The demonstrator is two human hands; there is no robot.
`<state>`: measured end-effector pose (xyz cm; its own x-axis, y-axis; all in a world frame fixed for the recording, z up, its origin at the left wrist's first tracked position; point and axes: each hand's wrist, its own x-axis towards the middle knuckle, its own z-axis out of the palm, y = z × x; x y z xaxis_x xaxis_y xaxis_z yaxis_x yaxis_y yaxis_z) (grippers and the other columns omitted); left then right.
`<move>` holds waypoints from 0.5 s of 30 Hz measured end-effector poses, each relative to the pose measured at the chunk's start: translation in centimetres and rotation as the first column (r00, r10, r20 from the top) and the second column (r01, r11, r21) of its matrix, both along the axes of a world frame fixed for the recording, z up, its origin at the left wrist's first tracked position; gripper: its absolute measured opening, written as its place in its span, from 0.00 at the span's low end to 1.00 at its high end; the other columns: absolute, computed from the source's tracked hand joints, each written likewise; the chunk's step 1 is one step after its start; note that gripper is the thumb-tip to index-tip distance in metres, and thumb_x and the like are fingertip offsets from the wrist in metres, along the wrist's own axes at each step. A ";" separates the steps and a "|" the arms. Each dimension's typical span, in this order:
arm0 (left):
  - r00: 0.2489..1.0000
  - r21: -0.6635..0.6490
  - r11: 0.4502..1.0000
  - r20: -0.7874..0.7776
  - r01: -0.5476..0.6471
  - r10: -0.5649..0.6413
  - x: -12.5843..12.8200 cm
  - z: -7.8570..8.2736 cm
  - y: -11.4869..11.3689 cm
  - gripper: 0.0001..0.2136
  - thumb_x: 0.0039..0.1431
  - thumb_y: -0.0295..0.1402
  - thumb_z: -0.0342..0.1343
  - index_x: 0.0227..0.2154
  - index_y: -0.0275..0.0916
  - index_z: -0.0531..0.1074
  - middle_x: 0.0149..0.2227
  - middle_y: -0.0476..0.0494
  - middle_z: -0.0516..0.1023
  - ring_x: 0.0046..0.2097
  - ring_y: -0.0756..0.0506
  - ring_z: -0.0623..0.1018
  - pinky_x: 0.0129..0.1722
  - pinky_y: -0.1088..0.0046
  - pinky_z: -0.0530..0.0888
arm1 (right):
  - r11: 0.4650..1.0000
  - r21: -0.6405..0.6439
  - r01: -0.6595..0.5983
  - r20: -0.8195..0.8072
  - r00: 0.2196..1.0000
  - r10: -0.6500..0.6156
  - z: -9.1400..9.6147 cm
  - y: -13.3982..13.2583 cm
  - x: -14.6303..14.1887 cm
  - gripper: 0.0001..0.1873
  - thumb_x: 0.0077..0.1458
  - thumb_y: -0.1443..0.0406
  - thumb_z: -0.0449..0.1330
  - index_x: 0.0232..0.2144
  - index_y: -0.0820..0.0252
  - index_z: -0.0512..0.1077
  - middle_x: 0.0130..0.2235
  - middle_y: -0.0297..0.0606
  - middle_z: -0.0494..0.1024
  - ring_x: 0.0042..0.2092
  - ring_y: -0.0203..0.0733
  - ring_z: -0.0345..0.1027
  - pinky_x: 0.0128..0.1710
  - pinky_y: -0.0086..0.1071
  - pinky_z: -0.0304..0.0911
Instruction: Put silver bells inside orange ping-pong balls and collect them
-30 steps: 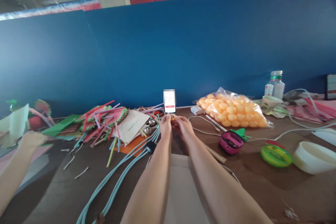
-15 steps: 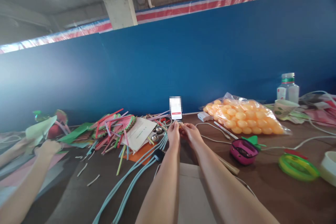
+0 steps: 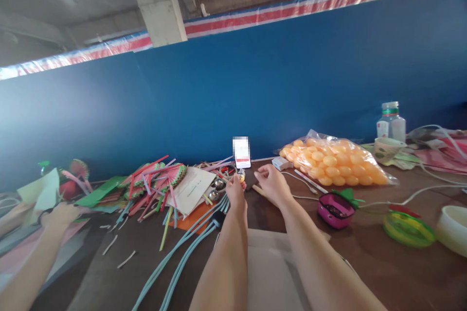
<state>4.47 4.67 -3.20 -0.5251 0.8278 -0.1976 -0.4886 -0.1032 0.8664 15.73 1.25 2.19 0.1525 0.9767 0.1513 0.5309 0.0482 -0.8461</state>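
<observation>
My left hand (image 3: pixel 236 193) is closed around a shiny silver ball (image 3: pixel 241 173), which shows above the fingertips in front of the phone. To the right, apart from it, my right hand (image 3: pixel 272 183) hangs with bent fingers drawn together; anything between them is too small to tell. A wooden stick (image 3: pixel 259 190) lies beneath the right hand. Two more silver balls (image 3: pixel 219 183) rest on the table left of my left hand, beside pale blue cords (image 3: pixel 199 231). The lit phone (image 3: pixel 242 153) stands upright against the blue panel.
Colourful strips (image 3: pixel 153 180) and a printed sheet (image 3: pixel 191 188) lie left. On the right are a bag of orange balls (image 3: pixel 335 160), a purple container (image 3: pixel 335 210), green tape (image 3: pixel 408 228) and a bottle (image 3: pixel 391 124). A co-worker's hands (image 3: pixel 60 215) hold paper at far left.
My hands have come apart: the right hand has moved right and up, while the left keeps the silver ball, now more visible. The co-worker's paper has shifted. The view has turned slightly.
</observation>
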 end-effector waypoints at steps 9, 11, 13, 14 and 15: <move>0.998 -0.068 0.997 0.058 -0.030 0.034 0.0 0.5 -0.6 0.06 0.59 0.32 0.56 0.29 0.35 0.70 0.23 0.49 0.71 0.21 0.54 0.71 0.23 0.80 0.69 | 0.931 -0.365 -0.020 0.515 0.829 0.220 -1.2 -0.3 1.5 0.17 0.51 0.65 0.61 0.45 0.58 0.73 0.51 0.49 0.76 0.53 0.55 0.70 0.46 0.43 0.64; 0.997 -0.071 0.997 0.066 -0.028 0.033 0.1 0.6 -0.6 0.06 0.59 0.33 0.56 0.30 0.35 0.70 0.23 0.48 0.71 0.21 0.54 0.71 0.24 0.80 0.70 | 0.926 -0.377 -0.023 0.517 0.824 0.230 -1.9 0.1 1.3 0.16 0.52 0.67 0.60 0.45 0.58 0.74 0.51 0.49 0.76 0.53 0.55 0.70 0.45 0.42 0.64; 0.996 -0.078 0.997 0.079 -0.027 0.033 0.0 0.6 -0.6 0.06 0.59 0.33 0.56 0.30 0.35 0.70 0.23 0.48 0.72 0.22 0.53 0.72 0.24 0.79 0.71 | 0.927 -0.374 -0.031 0.506 0.831 0.233 -2.2 0.2 1.2 0.16 0.52 0.68 0.59 0.44 0.59 0.74 0.51 0.49 0.76 0.52 0.54 0.70 0.45 0.41 0.63; 0.996 -0.083 0.996 0.087 -0.027 0.034 0.0 0.7 -0.6 0.06 0.59 0.32 0.57 0.30 0.35 0.70 0.23 0.48 0.72 0.22 0.53 0.72 0.24 0.79 0.71 | 0.930 -0.365 -0.038 0.497 0.837 0.229 -2.3 0.3 1.1 0.16 0.52 0.68 0.59 0.44 0.59 0.74 0.50 0.49 0.76 0.52 0.54 0.70 0.45 0.40 0.63; 0.995 -0.092 0.995 0.096 -0.025 0.034 0.0 0.7 -0.6 0.06 0.58 0.32 0.57 0.30 0.35 0.69 0.23 0.49 0.71 0.22 0.53 0.72 0.24 0.79 0.71 | 0.937 -0.346 -0.044 0.489 0.844 0.220 -2.3 0.2 1.1 0.15 0.52 0.68 0.59 0.44 0.59 0.74 0.49 0.49 0.76 0.52 0.53 0.70 0.45 0.39 0.63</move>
